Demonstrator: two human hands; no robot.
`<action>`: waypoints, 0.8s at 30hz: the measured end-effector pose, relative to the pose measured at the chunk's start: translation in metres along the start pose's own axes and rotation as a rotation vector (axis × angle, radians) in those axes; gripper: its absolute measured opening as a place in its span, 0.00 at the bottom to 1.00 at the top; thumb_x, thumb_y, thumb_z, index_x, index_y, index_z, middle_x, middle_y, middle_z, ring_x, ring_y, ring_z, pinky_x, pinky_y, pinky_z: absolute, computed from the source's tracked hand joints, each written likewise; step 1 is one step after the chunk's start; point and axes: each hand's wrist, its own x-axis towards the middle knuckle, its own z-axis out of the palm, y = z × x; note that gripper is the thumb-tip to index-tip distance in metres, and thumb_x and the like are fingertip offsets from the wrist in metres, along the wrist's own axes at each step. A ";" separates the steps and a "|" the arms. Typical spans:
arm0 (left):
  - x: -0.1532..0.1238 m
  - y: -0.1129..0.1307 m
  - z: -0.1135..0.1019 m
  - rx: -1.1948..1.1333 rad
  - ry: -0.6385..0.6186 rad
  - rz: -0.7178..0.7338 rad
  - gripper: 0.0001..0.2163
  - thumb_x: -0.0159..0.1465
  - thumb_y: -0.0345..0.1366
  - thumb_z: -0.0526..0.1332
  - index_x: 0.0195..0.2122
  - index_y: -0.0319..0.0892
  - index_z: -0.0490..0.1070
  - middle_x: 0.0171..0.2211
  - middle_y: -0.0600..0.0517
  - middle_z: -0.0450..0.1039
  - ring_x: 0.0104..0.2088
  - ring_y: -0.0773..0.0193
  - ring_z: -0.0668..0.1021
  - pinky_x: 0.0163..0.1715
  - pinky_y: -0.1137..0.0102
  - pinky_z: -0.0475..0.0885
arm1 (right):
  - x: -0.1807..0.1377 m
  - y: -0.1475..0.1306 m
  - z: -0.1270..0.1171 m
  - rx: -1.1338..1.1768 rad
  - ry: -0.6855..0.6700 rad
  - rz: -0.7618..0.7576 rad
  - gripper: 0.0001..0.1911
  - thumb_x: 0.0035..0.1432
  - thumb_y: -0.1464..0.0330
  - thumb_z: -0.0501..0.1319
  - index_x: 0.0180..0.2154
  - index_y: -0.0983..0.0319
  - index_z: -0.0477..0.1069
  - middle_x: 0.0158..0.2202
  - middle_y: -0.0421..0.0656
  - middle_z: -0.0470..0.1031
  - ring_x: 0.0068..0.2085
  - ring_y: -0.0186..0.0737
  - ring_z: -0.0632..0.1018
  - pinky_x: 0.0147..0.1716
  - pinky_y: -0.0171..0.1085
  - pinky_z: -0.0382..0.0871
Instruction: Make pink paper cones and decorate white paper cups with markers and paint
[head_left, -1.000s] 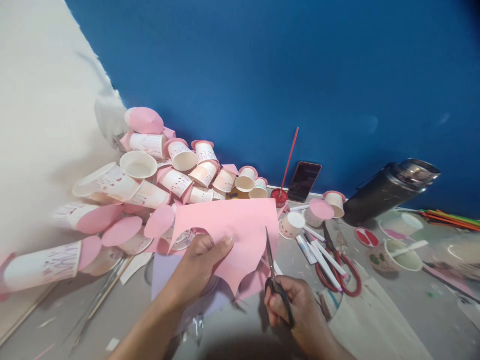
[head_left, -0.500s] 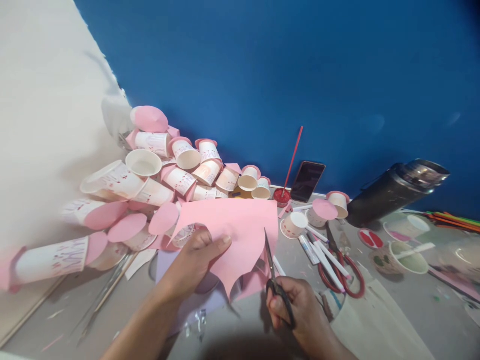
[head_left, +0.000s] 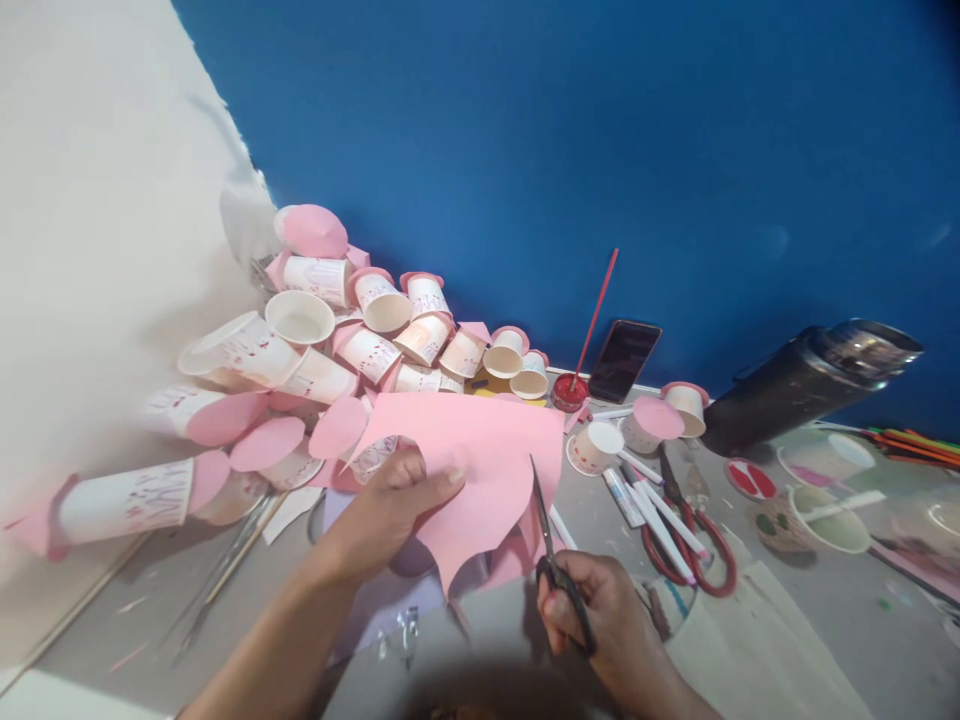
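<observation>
Head view: the left hand (head_left: pixel 390 510), thumb uppermost, pinches the pink paper (head_left: pixel 491 450) left of centre; the right hand (head_left: pixel 596 605) curls round the scissors (head_left: pixel 553 570) at the paper's right.

The left grip (head_left: pixel 386 505) is a bare human hand; its thumb (head_left: pixel 439 490) is long and tapers to a rounded tip, with a small nail at the end; the knuckles form soft, rounded bumps, while much of the other fingers is hidden; a slim, smooth wrist (head_left: pixel 337 560) joins a bare left forearm (head_left: pixel 281 615), which broadens toward the near left edge of the scene; the right grip (head_left: pixel 600 610) is also a bare human hand (its fingers only partly visible), its back gently rounded; behind it, a short stretch of bare right forearm (head_left: pixel 667 690) reaches the near edge.
</observation>
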 end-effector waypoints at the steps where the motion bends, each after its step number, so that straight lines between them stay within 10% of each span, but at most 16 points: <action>1: 0.000 0.000 -0.001 0.008 -0.006 -0.003 0.21 0.57 0.52 0.71 0.25 0.35 0.78 0.23 0.46 0.78 0.24 0.64 0.75 0.25 0.71 0.68 | 0.000 -0.001 0.000 -0.005 0.001 0.004 0.24 0.45 0.46 0.67 0.22 0.60 0.67 0.15 0.39 0.68 0.19 0.34 0.67 0.20 0.32 0.61; 9: 0.000 -0.004 -0.010 0.111 0.039 0.041 0.29 0.55 0.53 0.71 0.16 0.43 0.53 0.16 0.60 0.52 0.19 0.74 0.55 0.19 0.73 0.49 | -0.002 -0.006 0.001 -0.025 -0.011 0.028 0.16 0.45 0.54 0.64 0.23 0.60 0.68 0.16 0.40 0.69 0.19 0.34 0.68 0.21 0.32 0.62; 24: 0.005 0.001 -0.019 0.177 -0.033 0.037 0.28 0.56 0.54 0.69 0.16 0.43 0.55 0.17 0.60 0.51 0.20 0.74 0.55 0.19 0.73 0.49 | -0.001 -0.007 0.000 -0.027 -0.030 0.026 0.17 0.43 0.53 0.65 0.21 0.59 0.66 0.15 0.39 0.67 0.19 0.34 0.69 0.20 0.32 0.62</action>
